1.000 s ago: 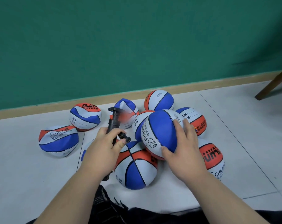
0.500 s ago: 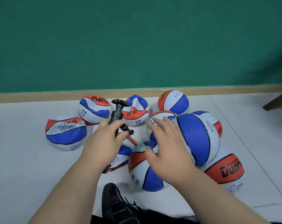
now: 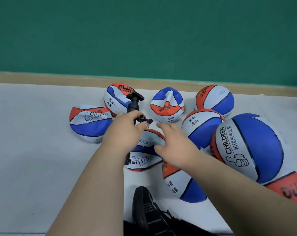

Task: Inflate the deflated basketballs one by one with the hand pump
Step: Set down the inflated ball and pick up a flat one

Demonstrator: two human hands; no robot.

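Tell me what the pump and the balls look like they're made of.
Pump: looks like hard black plastic, matte, with a moulded handle. Balls: probably soft rubber or synthetic leather, low sheen; the skin folds and caves in, as on the far crumpled ball.

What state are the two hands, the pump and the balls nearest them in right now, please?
hand pump: held upright, nozzle in no ball
left hand: grips the hand pump
right hand: open, fingers spread over the flat ball
flat ball: collapsed, below both hands
large ball: round, inflated
back middle ball: caved in, deflated
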